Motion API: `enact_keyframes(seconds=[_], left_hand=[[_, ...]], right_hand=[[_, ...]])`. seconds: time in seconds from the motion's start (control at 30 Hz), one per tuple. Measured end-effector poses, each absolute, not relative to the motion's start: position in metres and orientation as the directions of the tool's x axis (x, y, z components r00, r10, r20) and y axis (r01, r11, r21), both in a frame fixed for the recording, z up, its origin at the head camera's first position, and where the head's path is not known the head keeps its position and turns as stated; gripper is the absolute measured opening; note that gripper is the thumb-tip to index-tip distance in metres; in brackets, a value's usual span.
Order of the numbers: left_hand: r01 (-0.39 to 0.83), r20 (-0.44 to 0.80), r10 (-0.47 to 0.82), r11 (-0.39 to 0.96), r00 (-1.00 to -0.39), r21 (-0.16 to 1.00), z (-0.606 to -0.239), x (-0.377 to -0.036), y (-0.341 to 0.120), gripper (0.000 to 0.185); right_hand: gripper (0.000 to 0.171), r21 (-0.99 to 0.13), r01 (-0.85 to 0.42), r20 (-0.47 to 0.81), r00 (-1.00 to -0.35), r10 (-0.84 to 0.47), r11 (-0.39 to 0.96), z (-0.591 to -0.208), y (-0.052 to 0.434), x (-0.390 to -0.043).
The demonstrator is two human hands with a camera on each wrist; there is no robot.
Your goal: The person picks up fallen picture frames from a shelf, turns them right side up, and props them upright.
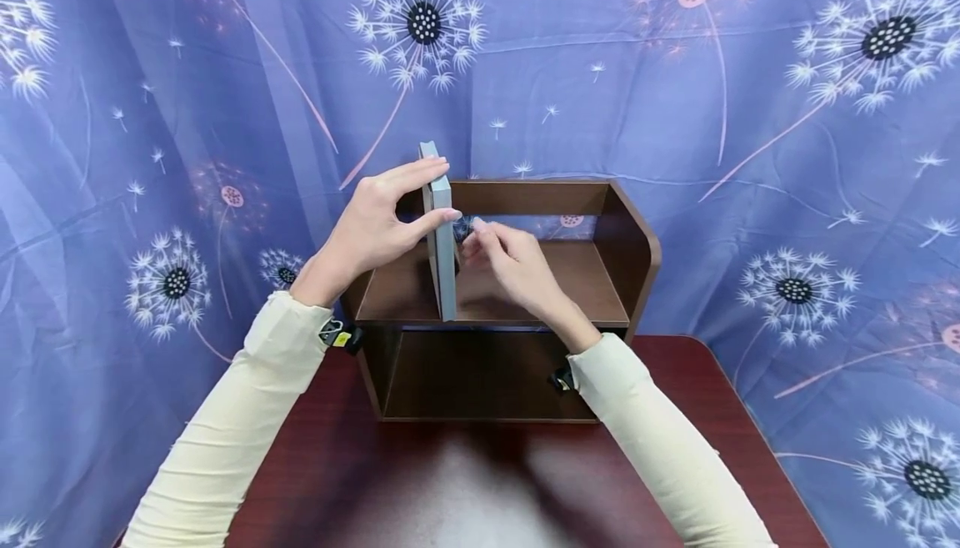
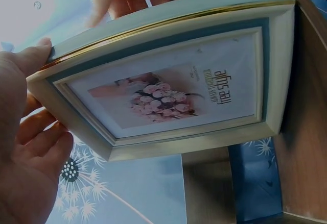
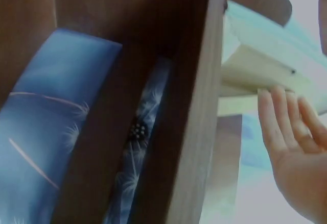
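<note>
Nearest to me is the dark red table (image 1: 480, 481), and my two cream sleeves (image 1: 225, 431) reach forward over it. On the far part of the table stands a brown wooden desk shelf (image 1: 630, 256), with an upper board and an open compartment below.

My left hand (image 1: 371, 231) grips the picture frame (image 1: 442, 231) at its upper part — the thumb curls round the near edge, the fingers lie over the top. In the left wrist view the frame (image 2: 168, 86) shows its front: pale border, gold line, a printed picture of pink roses. The frame stands upright on the upper board of the shelf, edge-on to me, its long axis vertical, in the left half of the board.

My right hand (image 1: 510, 268) is just on the right side of the frame, at its back face. The fingers (image 3: 286, 117) are rather straight and touch the lower edge of the back (image 3: 265, 55) — they do not close round anything that I can see. So the frame lies between both hands, the left one carrying the hold.

Behind everything hangs a blue curtain with dandelion print (image 1: 750, 114).
</note>
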State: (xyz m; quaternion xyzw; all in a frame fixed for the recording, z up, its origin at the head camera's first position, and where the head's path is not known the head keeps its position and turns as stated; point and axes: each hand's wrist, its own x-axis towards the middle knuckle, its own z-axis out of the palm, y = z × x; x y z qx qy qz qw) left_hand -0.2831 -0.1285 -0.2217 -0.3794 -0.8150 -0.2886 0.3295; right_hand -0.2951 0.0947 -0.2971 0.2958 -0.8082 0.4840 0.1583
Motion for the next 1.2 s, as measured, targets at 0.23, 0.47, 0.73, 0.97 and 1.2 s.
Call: enact_keyframes(seconds=[0.23, 0.47, 0.73, 0.97, 1.2], left_hand=[[0.803, 0.753, 0.419, 0.548, -0.507, 0.236, -0.22, -0.281, -0.132, 0.06], [0.803, 0.74, 0.428, 0.541, -0.519, 0.25, -0.22, -0.286, -0.127, 0.059], [0.801, 0.736, 0.433, 0.546, -0.521, 0.246, -0.213, -0.288, -0.122, 0.06], [0.79, 0.72, 0.431, 0.551, -0.544, 0.268, -0.212, -0.288, -0.119, 0.059], [0.781, 0.703, 0.431, 0.553, -0.565, 0.289, -0.214, -0.289, -0.116, 0.058]], right_hand=[[0.026, -0.5, -0.627, 0.491, -0.773, -0.401, 0.597, -0.295, 0.086, -0.318], [0.024, -0.358, -0.599, 0.449, -0.783, -0.43, 0.716, -0.3, 0.075, -0.331], [0.024, -0.321, -0.57, 0.502, -0.779, -0.375, 0.756, -0.3, 0.078, -0.335], [0.022, -0.293, -0.578, 0.525, -0.763, -0.377, 0.762, -0.301, 0.085, -0.334], [0.019, -0.283, -0.571, 0.527, -0.764, -0.373, 0.77, -0.303, 0.094, -0.331]])
